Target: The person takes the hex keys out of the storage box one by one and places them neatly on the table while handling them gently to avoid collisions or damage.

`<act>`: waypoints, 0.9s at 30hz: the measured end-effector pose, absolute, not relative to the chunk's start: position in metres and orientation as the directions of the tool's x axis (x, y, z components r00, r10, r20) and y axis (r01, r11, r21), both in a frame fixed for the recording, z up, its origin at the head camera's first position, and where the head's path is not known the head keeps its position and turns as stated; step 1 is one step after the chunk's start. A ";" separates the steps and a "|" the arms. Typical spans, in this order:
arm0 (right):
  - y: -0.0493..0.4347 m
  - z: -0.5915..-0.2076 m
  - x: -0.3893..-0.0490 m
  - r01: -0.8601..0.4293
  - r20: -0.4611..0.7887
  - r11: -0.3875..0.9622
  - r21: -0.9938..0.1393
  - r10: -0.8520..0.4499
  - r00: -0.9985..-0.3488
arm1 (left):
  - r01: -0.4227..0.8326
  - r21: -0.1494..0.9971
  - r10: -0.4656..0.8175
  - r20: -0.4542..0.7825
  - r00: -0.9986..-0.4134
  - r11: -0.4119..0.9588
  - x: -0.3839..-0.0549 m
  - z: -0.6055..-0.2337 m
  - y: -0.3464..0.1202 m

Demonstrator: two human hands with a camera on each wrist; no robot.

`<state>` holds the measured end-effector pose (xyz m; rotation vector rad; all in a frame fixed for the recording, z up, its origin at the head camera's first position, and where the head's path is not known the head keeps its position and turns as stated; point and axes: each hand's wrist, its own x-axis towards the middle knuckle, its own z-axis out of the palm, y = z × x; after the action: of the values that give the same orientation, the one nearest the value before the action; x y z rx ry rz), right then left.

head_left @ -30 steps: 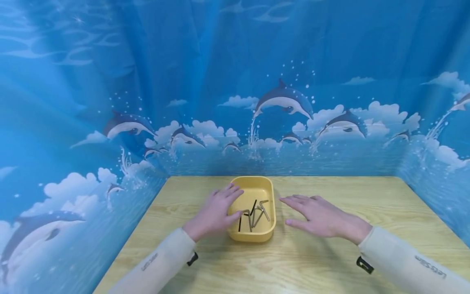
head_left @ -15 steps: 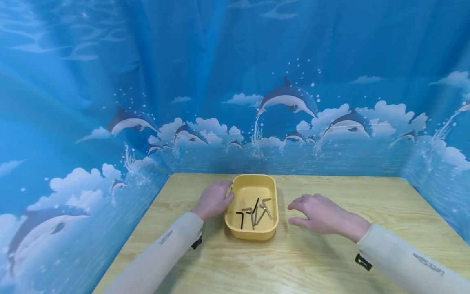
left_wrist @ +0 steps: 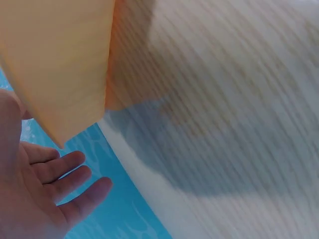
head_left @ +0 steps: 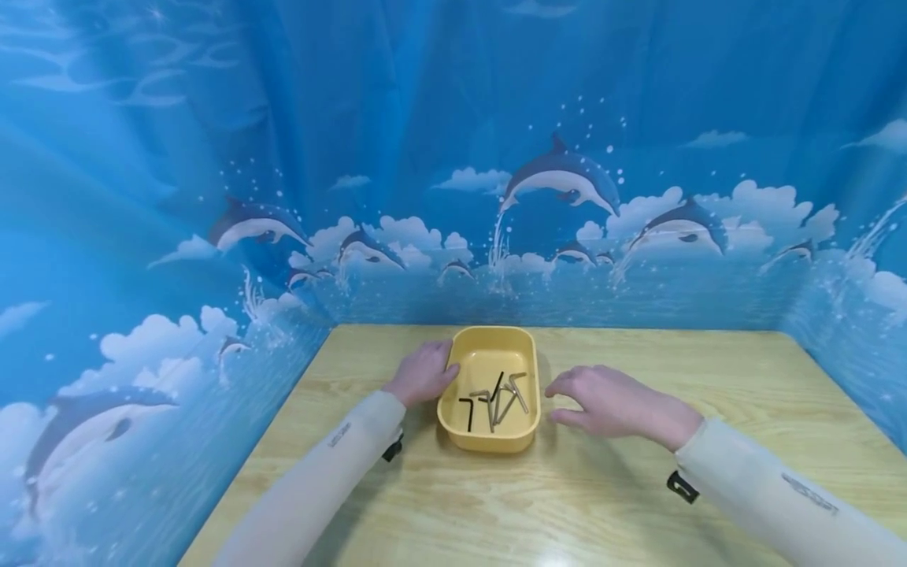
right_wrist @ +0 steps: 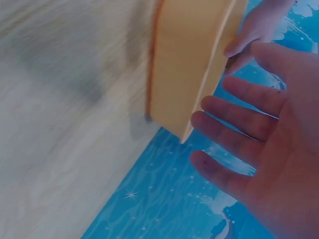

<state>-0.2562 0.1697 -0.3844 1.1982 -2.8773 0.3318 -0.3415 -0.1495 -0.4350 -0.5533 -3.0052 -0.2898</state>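
A yellow rectangular tub [head_left: 489,444] sits on the table, several L-shaped hex keys lying loose inside. Some are silver, such as the one at the right [head_left: 520,392]; others are black, such as the one at the left [head_left: 471,415]. My left hand [head_left: 423,372] pinches the tub's left rim between thumb and index finger, its other fingers spread outside the wall. Just off the tub's right side, my right hand [head_left: 602,400] is held with fingers loosely bent and nothing in them. In the right wrist view its fingers [right_wrist: 239,114] appear beside the rim.
A light wood-grain table [head_left: 482,512] carries the tub close to its back edge. Behind and at both sides hangs a blue curtain [head_left: 397,142] printed with dolphins and clouds.
My left hand has come down from over the tub's left side and taken hold of its rim. The right hand's fingers have bent a little; it remains right of the tub.
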 end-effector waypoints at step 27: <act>0.068 -0.369 -0.317 -0.581 -0.375 0.776 -0.246 -0.629 -0.681 | 0.257 0.088 0.262 -0.056 -0.963 0.963 -0.338 -0.437 -0.143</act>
<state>-0.3174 0.0681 -0.3693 1.2182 -3.3754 0.1971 -0.3383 -0.1426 -0.4374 -0.4203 -3.1787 -0.1289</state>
